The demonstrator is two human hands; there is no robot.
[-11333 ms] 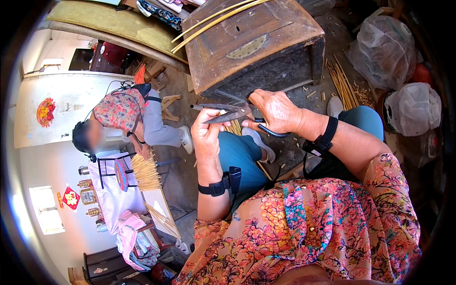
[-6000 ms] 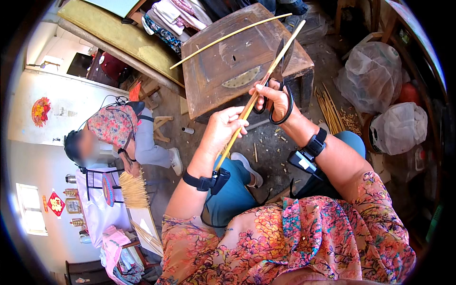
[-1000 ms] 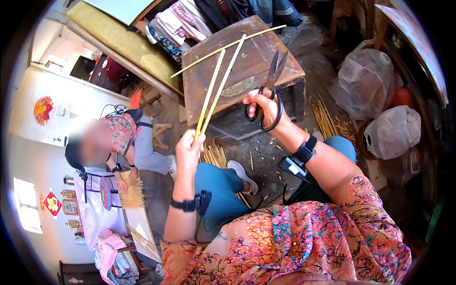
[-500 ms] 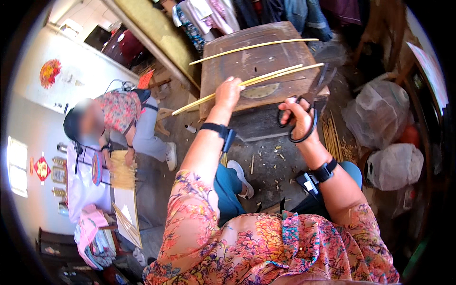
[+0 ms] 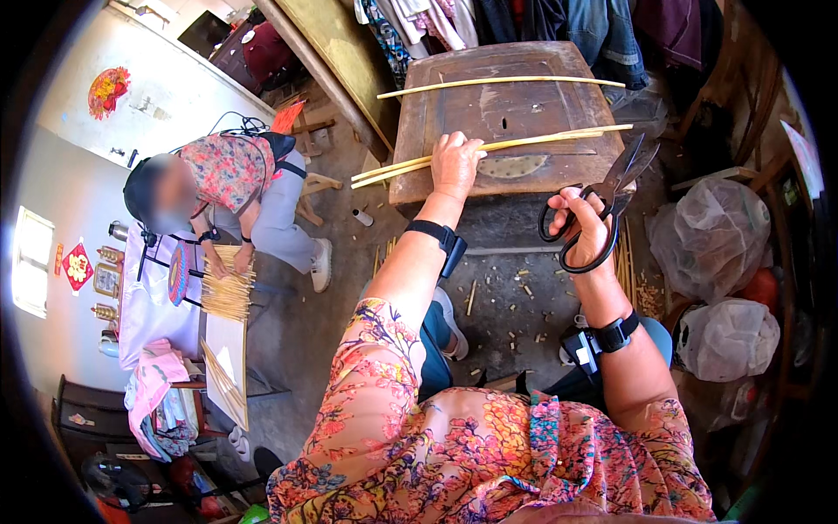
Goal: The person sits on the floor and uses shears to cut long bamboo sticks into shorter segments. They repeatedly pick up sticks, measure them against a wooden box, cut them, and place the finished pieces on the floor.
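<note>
My left hand [image 5: 456, 164] is closed over a few thin pale-yellow sticks [image 5: 550, 140] that lie slantwise across the top of a worn wooden chest [image 5: 454, 109]. Their left ends jut out past the chest's edge. On the right, my right hand [image 5: 585, 225] has its fingers through the handle loops of a pair of large black scissors [image 5: 621, 175]. The blades are spread in a V, pointing away from me, with their tips close to the sticks' right ends. Another single stick [image 5: 502, 82] rests farther back on the chest, touched by neither hand.
Cut stick bits [image 5: 524, 288] litter the floor, and longer sticks [image 5: 625, 262] lean right of the chest. Clear plastic bags [image 5: 711, 227] stand at the right. To the left, a co-worker [image 5: 227, 179] bends over a bundle of sticks [image 5: 229, 284]. Clothes [image 5: 611, 35] hang behind the chest.
The whole view has shifted and turned slightly. My left hand keeps its hold on the sticks, and the scissors stay spread in my right hand near the sticks' right ends.
</note>
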